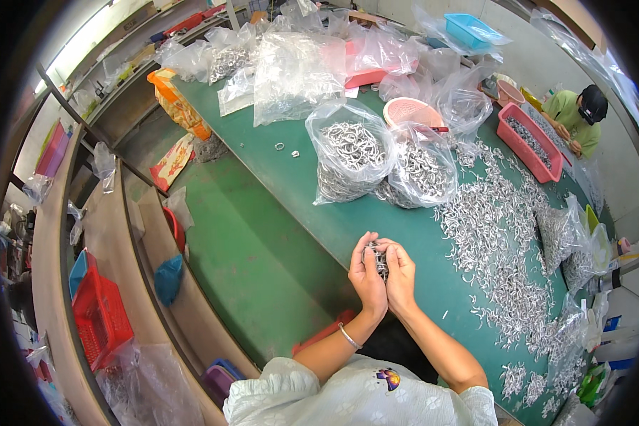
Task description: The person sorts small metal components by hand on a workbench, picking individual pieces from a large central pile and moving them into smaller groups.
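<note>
My left hand [367, 282] and my right hand [400, 282] are cupped together near the front edge of the green table [291, 177]. Between the palms lies a handful of small silver metal pieces [381, 264]; the fingers partly hide them. Beyond my hands stand two open clear plastic bags, the left bag [319, 170] and the right bag [444, 186], both full of curved silver pieces. To the right, a wide heap of loose curved metal pieces [500, 245] spreads over the tabletop.
A red tray [529, 145] of metal parts sits at the far right, near another person [571, 117]. Filled bags [557, 231] line the right edge. Clear plastic bags [298, 71] and a pink round basket [410, 112] stand behind. Shelves with a red basket [101, 316] are at left.
</note>
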